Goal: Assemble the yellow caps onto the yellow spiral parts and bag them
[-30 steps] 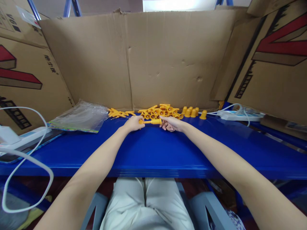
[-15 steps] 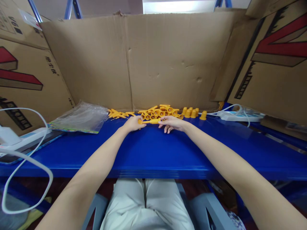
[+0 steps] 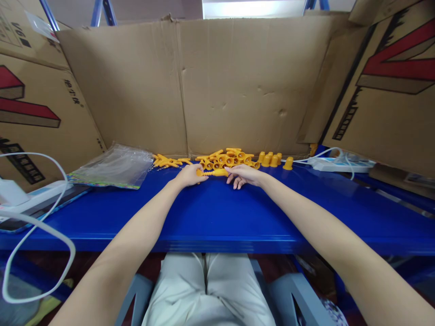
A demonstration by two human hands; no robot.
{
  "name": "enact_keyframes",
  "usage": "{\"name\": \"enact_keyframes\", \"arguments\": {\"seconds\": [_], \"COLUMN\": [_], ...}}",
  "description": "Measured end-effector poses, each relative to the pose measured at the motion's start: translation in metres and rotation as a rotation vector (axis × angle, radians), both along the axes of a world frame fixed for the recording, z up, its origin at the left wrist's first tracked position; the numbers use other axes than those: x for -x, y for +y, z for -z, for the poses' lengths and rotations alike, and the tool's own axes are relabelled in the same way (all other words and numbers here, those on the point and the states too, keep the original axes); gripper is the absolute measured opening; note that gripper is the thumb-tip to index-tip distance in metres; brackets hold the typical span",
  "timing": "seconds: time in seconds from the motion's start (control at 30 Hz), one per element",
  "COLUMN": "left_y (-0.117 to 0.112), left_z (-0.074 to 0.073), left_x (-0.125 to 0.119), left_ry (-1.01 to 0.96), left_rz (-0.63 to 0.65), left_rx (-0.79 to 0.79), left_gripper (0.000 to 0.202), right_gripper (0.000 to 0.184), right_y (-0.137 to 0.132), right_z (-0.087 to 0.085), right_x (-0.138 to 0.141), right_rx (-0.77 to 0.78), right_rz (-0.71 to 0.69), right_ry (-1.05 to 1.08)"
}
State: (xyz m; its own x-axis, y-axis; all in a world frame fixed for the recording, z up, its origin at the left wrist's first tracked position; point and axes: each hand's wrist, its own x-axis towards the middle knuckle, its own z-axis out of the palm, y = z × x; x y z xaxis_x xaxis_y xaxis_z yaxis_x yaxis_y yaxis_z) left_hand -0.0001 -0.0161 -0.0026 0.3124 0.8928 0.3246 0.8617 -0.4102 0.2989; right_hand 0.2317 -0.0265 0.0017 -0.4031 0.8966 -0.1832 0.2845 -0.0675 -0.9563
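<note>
A slim yellow plastic piece point(image 3: 216, 172) with a ridged, screw-like section is held level between both hands, just above the blue tabletop. My left hand point(image 3: 190, 175) is closed on its left end, where a rounded yellow part shows at the fingertips. At the other end, my right hand point(image 3: 245, 174) pinches it between thumb and forefinger, with the other fingers curled below. Right behind the hands lies a heap of yellow cup-ended pieces point(image 3: 229, 160), their round openings facing me. Smaller yellow sticks with little metal chains point(image 3: 166, 161) lie behind and left of my left hand.
Several yellow bell-shaped caps point(image 3: 287, 163) stand right of the heap. Clear plastic bags point(image 3: 113, 165) lie at left. White power strips point(image 3: 341, 165) and cables sit at both sides. Cardboard panels point(image 3: 251, 86) wall in the back and sides of the blue table point(image 3: 217, 217).
My right hand has shifted very slightly to the right along the yellow piece. My left hand stays nearly in place on its end.
</note>
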Motion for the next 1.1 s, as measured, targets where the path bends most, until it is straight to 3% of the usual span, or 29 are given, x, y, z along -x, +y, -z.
{"name": "enact_keyframes", "arguments": {"seconds": [0.5,0.77,1.1], "left_y": [0.0026,0.0049,0.0044], "left_z": [0.0021,0.0034,0.0035], "left_x": [0.0007,0.0013,0.0018], "left_ry": [0.021,-0.012,-0.024], "left_rz": [-0.001,0.014,0.007], "left_rx": [-0.002,-0.019,0.007], "left_gripper": [0.032,0.033,0.034], "right_gripper": [0.028,0.037,0.017], "right_y": [0.0059,0.0052,0.0005], "right_z": [0.0035,0.0028,0.0025], "right_x": [-0.0012,-0.0007,-0.0013], "right_rx": [0.042,0.067,-0.013], "right_rz": [-0.017,0.021,-0.027], "right_ry": [0.041,0.011,0.038]}}
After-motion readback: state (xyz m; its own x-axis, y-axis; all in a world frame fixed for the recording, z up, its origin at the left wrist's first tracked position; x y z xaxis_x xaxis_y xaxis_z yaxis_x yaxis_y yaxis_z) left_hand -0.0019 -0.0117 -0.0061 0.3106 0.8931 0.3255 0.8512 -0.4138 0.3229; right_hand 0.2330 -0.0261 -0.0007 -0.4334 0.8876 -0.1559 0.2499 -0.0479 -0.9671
